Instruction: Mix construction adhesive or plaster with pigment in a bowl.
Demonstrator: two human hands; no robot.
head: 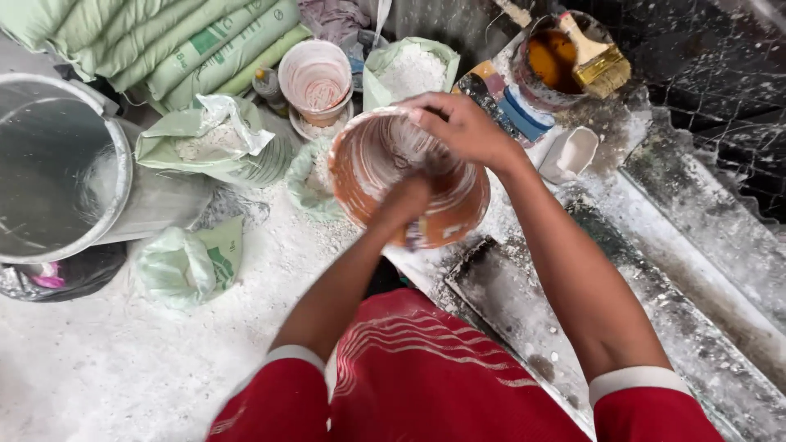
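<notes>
An orange plastic bucket [372, 176], smeared white inside, is tilted toward me at the centre. My right hand [463, 127] grips its far rim from above. My left hand [405, 200] reaches down inside the bucket, the fingers hidden against the inner wall; whether it holds anything I cannot tell. Both forearms come out of red sleeves with white cuffs.
A large metal drum [57, 172] stands at left. Open green sacks of white powder [213, 139] lie around; a smaller pink-white bucket [315, 82] sits behind. A tin of brown liquid with a brush [598, 61] stands at upper right. A powder-dusted step [573, 303] runs right.
</notes>
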